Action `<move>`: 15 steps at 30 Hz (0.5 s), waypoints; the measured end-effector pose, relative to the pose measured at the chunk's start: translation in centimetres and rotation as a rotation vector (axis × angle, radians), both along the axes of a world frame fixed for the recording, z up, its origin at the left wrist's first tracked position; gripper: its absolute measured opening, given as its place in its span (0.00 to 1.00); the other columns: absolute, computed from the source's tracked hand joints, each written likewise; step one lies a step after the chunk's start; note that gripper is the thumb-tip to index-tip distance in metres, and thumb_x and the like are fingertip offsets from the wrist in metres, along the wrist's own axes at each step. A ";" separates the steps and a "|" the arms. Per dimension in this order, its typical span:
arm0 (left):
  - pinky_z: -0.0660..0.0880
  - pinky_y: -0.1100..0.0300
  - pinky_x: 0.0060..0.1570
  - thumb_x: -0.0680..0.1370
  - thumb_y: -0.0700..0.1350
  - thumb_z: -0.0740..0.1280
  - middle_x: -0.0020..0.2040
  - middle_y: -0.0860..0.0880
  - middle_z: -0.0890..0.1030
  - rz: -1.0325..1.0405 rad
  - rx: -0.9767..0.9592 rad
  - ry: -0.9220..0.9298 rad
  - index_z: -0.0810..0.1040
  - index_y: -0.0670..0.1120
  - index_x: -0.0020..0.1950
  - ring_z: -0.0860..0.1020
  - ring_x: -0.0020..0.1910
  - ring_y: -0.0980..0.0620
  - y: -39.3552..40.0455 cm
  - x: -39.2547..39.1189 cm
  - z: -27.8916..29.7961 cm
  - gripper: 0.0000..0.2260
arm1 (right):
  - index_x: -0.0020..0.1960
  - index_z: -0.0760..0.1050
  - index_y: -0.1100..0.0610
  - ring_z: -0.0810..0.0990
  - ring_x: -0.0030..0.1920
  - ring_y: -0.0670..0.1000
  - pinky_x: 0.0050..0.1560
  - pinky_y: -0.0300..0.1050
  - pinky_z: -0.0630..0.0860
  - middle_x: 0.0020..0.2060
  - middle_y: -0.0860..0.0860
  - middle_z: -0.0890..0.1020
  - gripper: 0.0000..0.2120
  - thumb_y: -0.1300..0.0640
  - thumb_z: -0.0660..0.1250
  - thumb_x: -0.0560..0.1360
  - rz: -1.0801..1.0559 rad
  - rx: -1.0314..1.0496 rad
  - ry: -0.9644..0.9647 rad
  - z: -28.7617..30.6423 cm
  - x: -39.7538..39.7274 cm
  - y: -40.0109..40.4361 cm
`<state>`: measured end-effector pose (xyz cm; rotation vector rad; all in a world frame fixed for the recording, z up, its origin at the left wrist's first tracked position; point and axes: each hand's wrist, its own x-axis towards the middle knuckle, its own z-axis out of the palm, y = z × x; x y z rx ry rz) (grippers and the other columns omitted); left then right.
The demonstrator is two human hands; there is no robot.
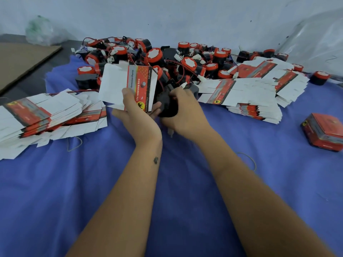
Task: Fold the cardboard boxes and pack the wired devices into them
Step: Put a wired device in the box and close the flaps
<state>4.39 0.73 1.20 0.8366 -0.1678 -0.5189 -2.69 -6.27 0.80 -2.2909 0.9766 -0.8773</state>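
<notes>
Forearms over blue cloth (92,182). My left hand (138,115) grips flat unfolded box (128,86), thumb pinned on printed face. My right hand (182,113), just right of box, fingers curled round black wired device (168,106). One finished box (323,131) far right of held box. Flat stacks (46,112) left of it, more stacks (256,93) right. Big device heap (167,60) behind it. Judgement: barely begun; this box unfolded, heap nearly all left.
</notes>
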 end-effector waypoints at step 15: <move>0.82 0.51 0.41 0.74 0.53 0.70 0.56 0.44 0.84 -0.695 0.071 -0.351 0.74 0.45 0.66 0.85 0.50 0.42 -0.2 -2.1 -0.4 0.23 | 0.58 0.71 0.52 0.74 0.36 0.48 0.39 0.43 0.73 0.43 0.51 0.80 0.15 0.48 0.70 0.75 -0.416 0.598 -1.116 1.0 -9.3 -0.5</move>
